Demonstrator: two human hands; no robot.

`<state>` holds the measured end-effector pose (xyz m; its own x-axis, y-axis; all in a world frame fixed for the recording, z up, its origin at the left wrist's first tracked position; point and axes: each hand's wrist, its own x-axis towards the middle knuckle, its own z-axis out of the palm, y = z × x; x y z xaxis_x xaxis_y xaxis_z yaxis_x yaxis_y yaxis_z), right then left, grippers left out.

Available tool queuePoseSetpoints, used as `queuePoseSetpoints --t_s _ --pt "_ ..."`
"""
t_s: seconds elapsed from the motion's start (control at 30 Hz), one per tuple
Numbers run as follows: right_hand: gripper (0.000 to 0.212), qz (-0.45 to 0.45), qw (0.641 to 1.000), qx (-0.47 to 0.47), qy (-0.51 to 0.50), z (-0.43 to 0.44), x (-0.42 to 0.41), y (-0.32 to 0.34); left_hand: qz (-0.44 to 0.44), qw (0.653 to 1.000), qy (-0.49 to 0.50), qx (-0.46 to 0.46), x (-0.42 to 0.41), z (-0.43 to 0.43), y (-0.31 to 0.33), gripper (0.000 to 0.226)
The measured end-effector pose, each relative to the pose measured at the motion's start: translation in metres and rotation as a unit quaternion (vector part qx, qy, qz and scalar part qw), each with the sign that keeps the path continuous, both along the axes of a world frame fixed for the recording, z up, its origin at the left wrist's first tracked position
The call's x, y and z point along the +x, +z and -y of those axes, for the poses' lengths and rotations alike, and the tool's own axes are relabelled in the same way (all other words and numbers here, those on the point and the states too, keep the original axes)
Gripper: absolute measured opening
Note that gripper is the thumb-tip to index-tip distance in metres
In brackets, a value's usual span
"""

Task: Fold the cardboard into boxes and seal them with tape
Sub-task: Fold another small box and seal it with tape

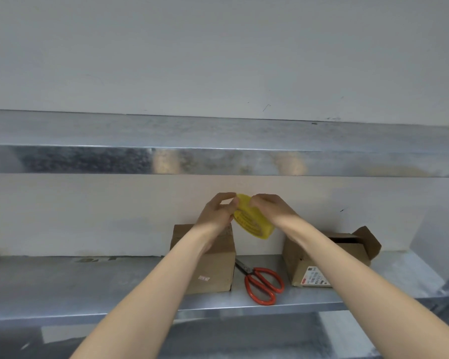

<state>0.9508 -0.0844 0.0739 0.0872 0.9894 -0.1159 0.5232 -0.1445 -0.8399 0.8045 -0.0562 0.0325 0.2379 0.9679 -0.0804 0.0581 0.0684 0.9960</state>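
Two boxes: the left box [213, 273] stands upright on the metal shelf [88, 286] with its top seemingly closed, though the left forearm hides part of it. The right box [298, 260] lies well apart to the right, its far-end flaps open.
Tape roll: the yellow tape roll [254, 224] is held in the air, tilted, above the gap between the boxes and in front of the wall.
Left hand: the left hand [218, 211] has its fingers curled and pinched together at the near upper rim of the roll.
Right hand: the right hand [270, 207] is clamped over the far upper rim and carries the roll.
Scissors: red-handled scissors [254, 274] lie closed on the shelf between the boxes, untouched.
Above: an upper shelf [88, 159] of shiny metal crosses the view.
Step in hand: probably finding and lifting the free end of the tape, so sealing is only starting; no tape strip is visible on either box.
Next move: it calls for peeling a length free with the left hand while the right steadies the roll, then laying it along a closed seam.
Caution: the right box probably needs its flaps folded shut first.
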Motion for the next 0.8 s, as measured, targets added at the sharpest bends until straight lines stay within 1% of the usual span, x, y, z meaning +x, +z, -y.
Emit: queuePoseSetpoints --t_s 0.13,0.23,0.3,0.4,0.47,0.53,0.6,0.7,0.8 --pt "0.023 -0.03 0.999 -0.019 -0.018 0.001 -0.01 0.004 -0.003 0.999 -0.002 0.035 -0.001 0.002 0.002 0.021" --pt "0.031 -0.055 0.998 -0.03 -0.031 0.003 -0.014 0.009 0.002 0.999 -0.003 0.052 -0.002 0.0 -0.001 0.02" --pt "0.03 -0.042 0.998 -0.031 -0.03 0.005 -0.015 0.013 0.001 0.998 -0.006 0.059 -0.004 0.001 0.0 0.02" --pt "0.026 -0.01 0.999 -0.036 -0.023 0.009 -0.015 0.015 -0.032 0.997 -0.03 0.06 -0.008 0.001 0.003 0.026" --pt "0.026 -0.009 0.999 -0.037 -0.013 0.013 -0.013 0.016 -0.051 0.996 -0.046 0.063 -0.008 0.003 0.005 0.03" --pt "0.024 -0.023 0.999 -0.037 0.007 0.016 -0.012 0.015 -0.049 0.996 -0.051 0.063 -0.008 0.003 0.005 0.034" --pt "0.022 -0.03 0.999 -0.031 0.02 0.017 -0.011 0.013 -0.036 0.997 -0.052 0.038 -0.007 0.002 0.004 0.037" --pt "0.024 -0.04 0.999 -0.014 0.004 0.018 -0.012 0.013 -0.011 0.997 -0.072 -0.018 -0.004 0.0 0.001 0.045" --pt "0.029 -0.048 0.999 -0.006 -0.004 0.018 -0.012 0.014 0.041 0.994 -0.096 -0.045 0.001 0.002 0.001 0.047"
